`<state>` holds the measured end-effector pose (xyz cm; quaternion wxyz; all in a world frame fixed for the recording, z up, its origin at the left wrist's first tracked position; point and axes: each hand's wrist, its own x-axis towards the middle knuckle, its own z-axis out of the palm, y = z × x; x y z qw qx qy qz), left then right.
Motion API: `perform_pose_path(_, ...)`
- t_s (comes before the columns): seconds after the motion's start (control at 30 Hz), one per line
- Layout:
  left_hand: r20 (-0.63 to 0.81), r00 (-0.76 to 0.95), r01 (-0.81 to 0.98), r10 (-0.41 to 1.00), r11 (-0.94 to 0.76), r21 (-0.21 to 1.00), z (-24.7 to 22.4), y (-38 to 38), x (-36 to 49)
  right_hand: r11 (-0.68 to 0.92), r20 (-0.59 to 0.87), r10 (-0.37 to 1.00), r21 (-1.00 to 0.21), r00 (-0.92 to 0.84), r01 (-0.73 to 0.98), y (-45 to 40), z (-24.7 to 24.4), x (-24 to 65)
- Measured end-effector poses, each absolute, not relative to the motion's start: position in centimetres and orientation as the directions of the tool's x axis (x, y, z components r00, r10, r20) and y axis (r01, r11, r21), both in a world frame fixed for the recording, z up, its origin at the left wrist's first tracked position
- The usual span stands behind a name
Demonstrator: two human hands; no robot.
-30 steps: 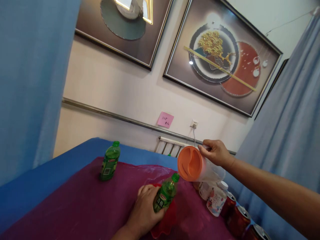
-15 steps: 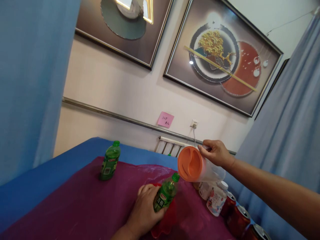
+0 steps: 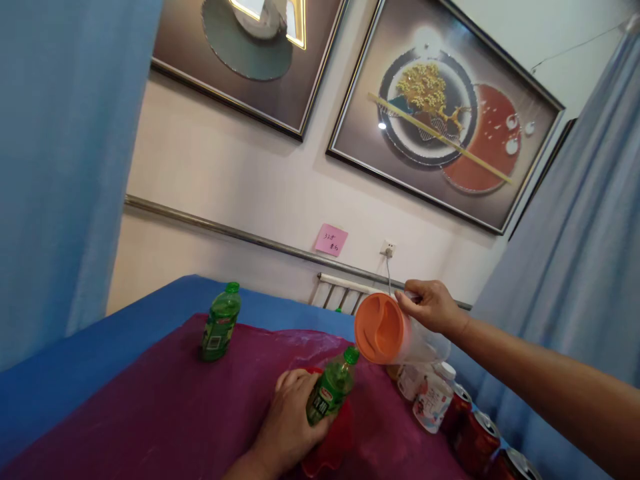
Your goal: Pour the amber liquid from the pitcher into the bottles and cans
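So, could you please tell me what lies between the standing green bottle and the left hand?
In the head view, only a bare stretch of purple sheet lies between the standing green bottle and the left hand.

pink note point(image 3: 331, 240) on wall point(image 3: 215, 160), framed pictures point(image 3: 350, 110) above

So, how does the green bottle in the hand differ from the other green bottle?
The held bottle is gripped by the left hand, while the far bottle stands untouched on the magenta sheet. The held bottle shows large pale characters on its label; the far bottle shows a barcode. The jug is tipped near the held bottle's top, but away from the far bottle. Both are green and see-through.
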<state>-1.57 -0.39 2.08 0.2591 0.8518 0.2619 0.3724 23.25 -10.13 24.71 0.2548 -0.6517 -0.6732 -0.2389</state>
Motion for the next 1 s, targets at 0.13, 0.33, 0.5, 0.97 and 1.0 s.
perform_pose_path(0.13, 0.506, 0.573, 0.258, 0.645, -0.727, 0.636, 2.1, -0.5, -1.6, 0.034, 0.653, 0.758, -0.014, -0.017, 0.999, -10.2, 24.7, 23.2)
perform_pose_path(0.33, 0.502, 0.586, 0.254, 0.636, -0.733, 0.631, 2.3, -0.5, -1.8, 0.037, 0.655, 0.756, -0.029, -0.009, 0.999, -10.2, 24.5, 23.3)
perform_pose_path(0.5, 0.530, 0.571, 0.254, 0.627, -0.749, 0.612, 1.9, -0.4, -1.7, 0.043, 0.674, 0.739, -0.025, -0.015, 0.999, -10.2, 24.3, 23.4)
perform_pose_path(0.97, 0.561, 0.548, 0.255, 0.621, -0.763, 0.594, 1.5, 0.0, -1.4, 0.059, 0.712, 0.696, -0.186, 0.093, 0.981, -10.3, 20.9, 25.9)
perform_pose_path(1.0, 0.561, 0.547, 0.259, 0.621, -0.763, 0.592, 1.4, 0.0, -1.4, 0.052, 0.720, 0.680, -0.233, 0.136, 0.971, -10.2, 20.4, 26.4)
